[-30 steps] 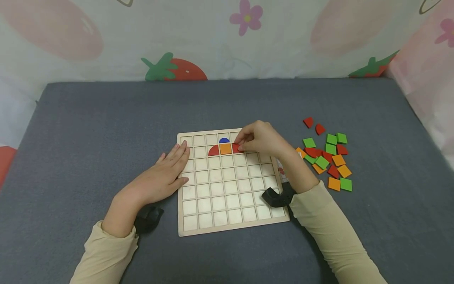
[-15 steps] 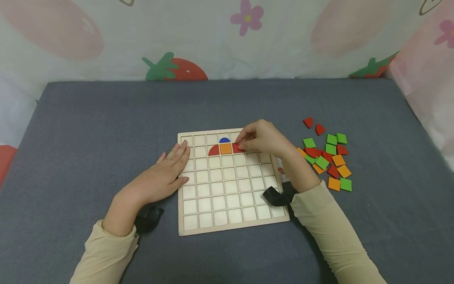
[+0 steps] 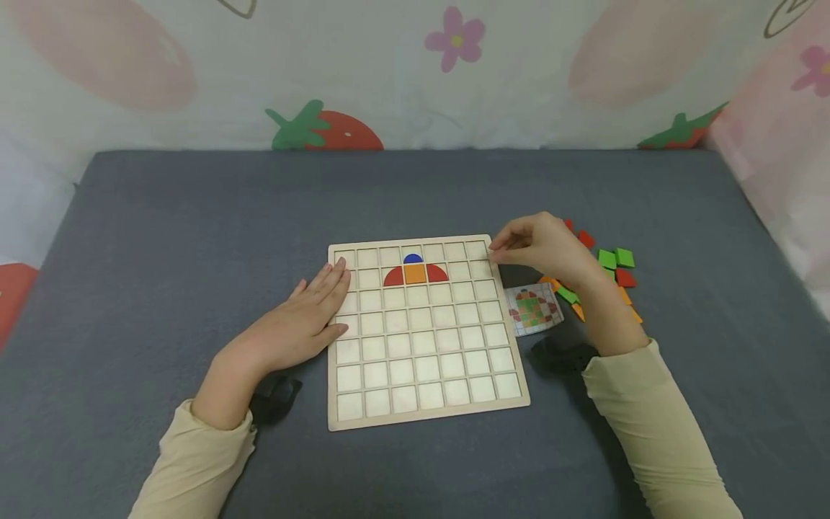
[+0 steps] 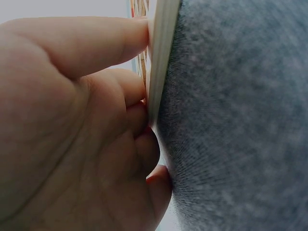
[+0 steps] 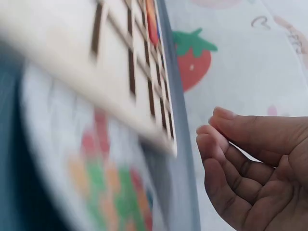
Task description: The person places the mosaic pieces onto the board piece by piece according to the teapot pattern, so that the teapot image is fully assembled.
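A wooden grid board (image 3: pixel 428 415) lies on the grey cloth. My left hand (image 3: pixel 288 324) rests on its left edge with fingers extended; in the left wrist view the thumb touches the board's side (image 4: pixel 162 53). In the second row, an orange square tile (image 3: pixel 415 274) sits between a left red quarter-round tile (image 3: pixel 393 277) and a right red quarter-round tile (image 3: pixel 437 273). Above the orange one is a blue half-round tile (image 3: pixel 413 258). My right hand (image 3: pixel 547 249) hovers by the board's upper right corner; the right wrist view shows its fingers (image 5: pixel 216 180) loosely bent, holding nothing.
A printed pattern card (image 3: pixel 534 308) pokes out beside the board's right edge. Beyond it lie several loose tiles, including a green square tile (image 3: pixel 625 257) and a red tile (image 3: pixel 625 278), partly hidden by my right forearm. A patterned curtain (image 3: pixel 519 86) hangs behind the table.
My right hand has let go of the right red quarter-round tile, leaving it in its cell, and has moved right past the board's edge. More of the card shows. My left hand stays put.
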`<act>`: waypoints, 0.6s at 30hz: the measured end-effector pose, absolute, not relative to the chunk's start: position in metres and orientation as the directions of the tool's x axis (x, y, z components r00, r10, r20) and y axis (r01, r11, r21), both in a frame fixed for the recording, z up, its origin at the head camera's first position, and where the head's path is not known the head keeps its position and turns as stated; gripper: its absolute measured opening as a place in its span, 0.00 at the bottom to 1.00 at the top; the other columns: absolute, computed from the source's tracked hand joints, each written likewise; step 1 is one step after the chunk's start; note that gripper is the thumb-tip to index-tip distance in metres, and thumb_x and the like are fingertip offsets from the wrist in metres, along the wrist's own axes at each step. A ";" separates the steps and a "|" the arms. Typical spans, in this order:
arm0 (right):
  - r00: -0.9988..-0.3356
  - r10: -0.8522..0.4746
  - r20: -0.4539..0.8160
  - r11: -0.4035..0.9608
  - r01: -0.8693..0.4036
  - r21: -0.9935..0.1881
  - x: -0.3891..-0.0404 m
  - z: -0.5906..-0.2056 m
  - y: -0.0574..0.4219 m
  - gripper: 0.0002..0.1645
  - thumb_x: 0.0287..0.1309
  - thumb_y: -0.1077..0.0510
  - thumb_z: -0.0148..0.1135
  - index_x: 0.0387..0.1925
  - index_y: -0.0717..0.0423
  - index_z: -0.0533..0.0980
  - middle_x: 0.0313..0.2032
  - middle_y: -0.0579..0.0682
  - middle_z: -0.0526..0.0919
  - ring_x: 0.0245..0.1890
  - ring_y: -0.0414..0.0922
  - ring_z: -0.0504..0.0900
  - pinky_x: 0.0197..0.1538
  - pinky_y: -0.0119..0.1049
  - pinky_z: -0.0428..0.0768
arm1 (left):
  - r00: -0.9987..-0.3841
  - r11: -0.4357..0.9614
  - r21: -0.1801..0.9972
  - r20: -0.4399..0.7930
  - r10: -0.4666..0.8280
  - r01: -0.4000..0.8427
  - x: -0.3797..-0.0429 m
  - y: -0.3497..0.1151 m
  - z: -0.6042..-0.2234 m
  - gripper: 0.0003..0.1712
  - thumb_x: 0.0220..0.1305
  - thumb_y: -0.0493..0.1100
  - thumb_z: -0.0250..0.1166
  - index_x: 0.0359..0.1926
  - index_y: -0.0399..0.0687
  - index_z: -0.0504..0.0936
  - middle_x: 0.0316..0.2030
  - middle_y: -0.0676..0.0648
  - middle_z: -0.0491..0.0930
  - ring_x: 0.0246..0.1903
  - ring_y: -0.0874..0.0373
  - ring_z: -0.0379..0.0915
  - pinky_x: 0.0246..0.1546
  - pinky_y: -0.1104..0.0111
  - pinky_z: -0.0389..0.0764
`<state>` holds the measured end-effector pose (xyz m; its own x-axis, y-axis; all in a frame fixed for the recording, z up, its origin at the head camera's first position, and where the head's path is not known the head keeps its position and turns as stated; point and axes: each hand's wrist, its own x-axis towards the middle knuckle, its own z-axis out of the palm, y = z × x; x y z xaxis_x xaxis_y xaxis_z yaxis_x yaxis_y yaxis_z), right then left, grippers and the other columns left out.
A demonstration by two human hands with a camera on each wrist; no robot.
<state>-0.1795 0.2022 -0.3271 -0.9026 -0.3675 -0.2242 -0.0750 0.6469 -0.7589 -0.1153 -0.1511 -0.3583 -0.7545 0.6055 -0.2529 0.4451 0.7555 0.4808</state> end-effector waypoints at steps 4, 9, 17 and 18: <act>-0.926 -0.304 -0.224 0.682 -0.047 -0.730 -0.173 -0.325 0.223 0.13 0.58 0.60 0.64 0.42 0.64 0.80 0.39 0.56 0.82 0.40 0.49 0.81 0.45 0.43 0.78 | -0.753 0.750 0.483 -0.245 0.611 0.451 -0.116 -0.151 -0.359 0.39 0.72 0.45 0.50 0.72 0.33 0.40 0.73 0.38 0.33 0.72 0.45 0.27 0.67 0.46 0.41; -0.946 -0.230 -0.229 0.712 -0.003 -0.702 -0.168 -0.326 0.243 0.13 0.59 0.58 0.64 0.42 0.63 0.80 0.39 0.54 0.82 0.38 0.47 0.80 0.39 0.34 0.78 | -0.753 0.751 0.480 -0.243 0.611 0.455 -0.117 -0.151 -0.359 0.39 0.72 0.44 0.50 0.72 0.33 0.40 0.73 0.38 0.33 0.72 0.45 0.27 0.67 0.46 0.40; -0.949 -0.210 -0.236 0.750 -0.001 -0.662 -0.166 -0.329 0.267 0.14 0.60 0.58 0.63 0.43 0.64 0.79 0.38 0.57 0.82 0.35 0.45 0.80 0.36 0.32 0.78 | -0.758 0.758 0.471 -0.246 0.604 0.451 -0.116 -0.151 -0.358 0.39 0.71 0.44 0.50 0.72 0.33 0.41 0.73 0.37 0.34 0.72 0.45 0.28 0.67 0.46 0.41; -0.950 -0.202 -0.240 0.755 0.005 -0.656 -0.166 -0.330 0.269 0.14 0.60 0.58 0.63 0.43 0.64 0.79 0.38 0.57 0.83 0.35 0.44 0.80 0.36 0.32 0.78 | -0.759 0.758 0.473 -0.247 0.603 0.448 -0.116 -0.151 -0.358 0.39 0.71 0.45 0.50 0.72 0.33 0.41 0.73 0.38 0.34 0.72 0.45 0.28 0.67 0.46 0.41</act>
<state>-0.1659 0.2692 -0.3295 -0.9496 -0.2017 -0.2401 0.0055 0.7548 -0.6559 -0.1157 -0.1514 -0.3577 -0.7590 0.6026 -0.2466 0.4485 0.7584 0.4730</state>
